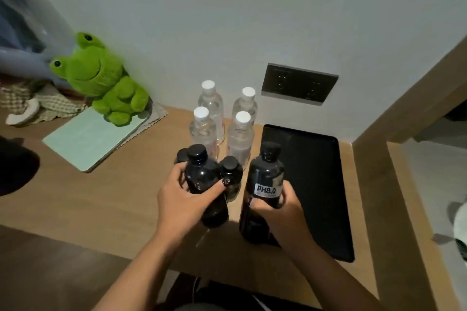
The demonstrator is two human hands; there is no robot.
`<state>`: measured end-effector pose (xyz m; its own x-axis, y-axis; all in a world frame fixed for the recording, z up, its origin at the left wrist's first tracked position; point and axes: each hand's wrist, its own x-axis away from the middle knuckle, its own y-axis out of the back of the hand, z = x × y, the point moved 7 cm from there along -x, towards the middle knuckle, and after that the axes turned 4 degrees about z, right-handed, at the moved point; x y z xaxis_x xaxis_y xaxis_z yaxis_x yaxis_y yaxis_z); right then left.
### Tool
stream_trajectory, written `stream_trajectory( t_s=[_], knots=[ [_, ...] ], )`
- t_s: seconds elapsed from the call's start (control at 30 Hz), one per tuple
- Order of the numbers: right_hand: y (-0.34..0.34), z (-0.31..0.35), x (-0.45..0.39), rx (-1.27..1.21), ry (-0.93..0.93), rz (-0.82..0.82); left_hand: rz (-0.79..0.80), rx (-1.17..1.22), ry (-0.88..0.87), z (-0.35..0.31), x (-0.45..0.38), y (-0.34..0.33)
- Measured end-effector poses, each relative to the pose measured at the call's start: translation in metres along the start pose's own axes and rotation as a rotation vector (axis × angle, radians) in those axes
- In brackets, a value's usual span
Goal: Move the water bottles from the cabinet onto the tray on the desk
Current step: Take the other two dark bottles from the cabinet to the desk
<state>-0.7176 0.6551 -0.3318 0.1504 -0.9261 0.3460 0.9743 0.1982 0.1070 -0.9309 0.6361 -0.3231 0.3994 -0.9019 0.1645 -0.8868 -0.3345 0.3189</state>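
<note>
My left hand [182,199] grips a black bottle [202,179] with a black cap, held over the wooden desk. My right hand [278,212] grips another black bottle [265,177] with a white "PH8.0" label, at the left edge of the black tray [318,184]. Two more black bottles [231,174] stand on the desk behind the left one, one mostly hidden. Several clear water bottles [240,139] with white caps stand in a cluster further back, beside the tray's far left corner. The tray carries nothing.
A green plush frog [101,78] sits on a pale green notebook [91,136] at the back left, over a checked cloth [45,103]. A dark wall socket plate [299,83] is behind the tray. A wooden side panel [374,184] borders the desk on the right.
</note>
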Motion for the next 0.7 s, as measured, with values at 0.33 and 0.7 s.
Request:
stream_trajectory(
  t_s=[0.33, 0.7],
  knots=[
    [-0.061, -0.026, -0.018, 0.385, 0.087, 0.040, 0.129, -0.176, -0.021, 0.051, -0.011, 0.030],
    [-0.065, -0.052, -0.028, 0.380, 0.146, 0.079, 0.156, -0.224, -0.075, 0.076, -0.016, 0.033]
  ],
)
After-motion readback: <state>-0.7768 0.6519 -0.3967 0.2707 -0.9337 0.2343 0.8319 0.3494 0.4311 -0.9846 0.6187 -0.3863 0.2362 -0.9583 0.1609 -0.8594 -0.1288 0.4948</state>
